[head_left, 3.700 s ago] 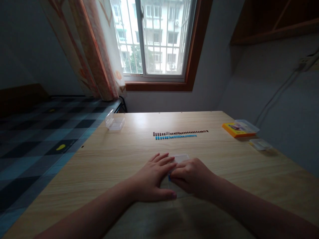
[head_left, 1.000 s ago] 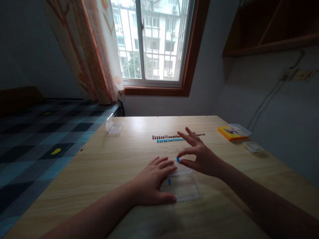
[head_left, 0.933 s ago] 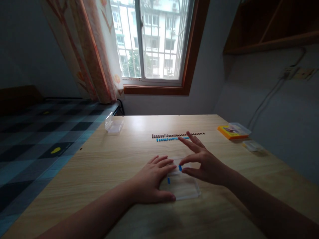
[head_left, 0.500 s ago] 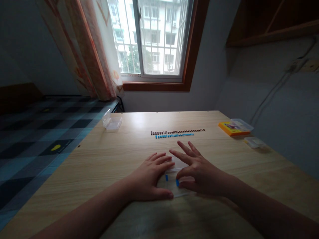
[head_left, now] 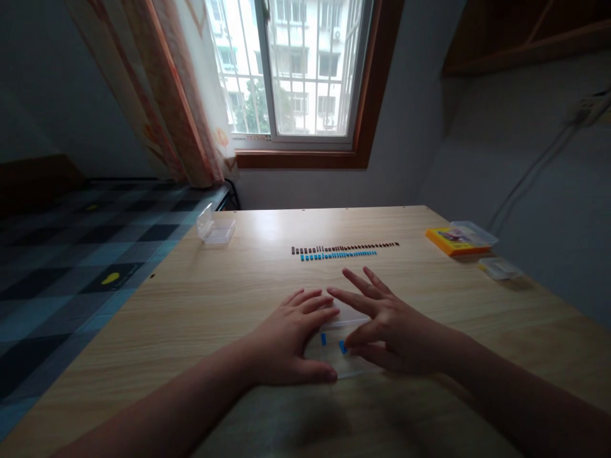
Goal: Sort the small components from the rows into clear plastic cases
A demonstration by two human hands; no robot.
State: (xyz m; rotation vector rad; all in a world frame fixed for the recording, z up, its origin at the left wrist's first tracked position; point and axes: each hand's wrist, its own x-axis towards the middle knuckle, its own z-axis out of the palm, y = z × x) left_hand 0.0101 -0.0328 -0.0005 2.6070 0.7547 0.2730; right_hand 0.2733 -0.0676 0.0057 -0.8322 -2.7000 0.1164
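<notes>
A small clear plastic box [head_left: 348, 366] lies open on the wooden table [head_left: 200, 299] in front of me. My left hand [head_left: 286, 340] rests flat against its left side, fingers spread on the table and box edge. My right hand [head_left: 386, 324] hovers over the box; thumb and forefinger pinch a small blue piece [head_left: 342, 346] just above the box floor, other fingers fanned out. A second blue piece [head_left: 323, 339] lies in the box beside it. Farther back run a row of dark brown pieces [head_left: 344, 247] and a row of blue pieces [head_left: 338, 256].
Another clear box [head_left: 216, 228] stands open at the table's back left. A yellow box [head_left: 451, 242] with a clear lid and a small clear container [head_left: 499, 268] sit at the right edge. A checked bed lies left of the table; a window is behind.
My right hand came back from the rows with a blue piece pinched and lowered it into the clear box beside the other blue piece. My left hand stayed on the box.
</notes>
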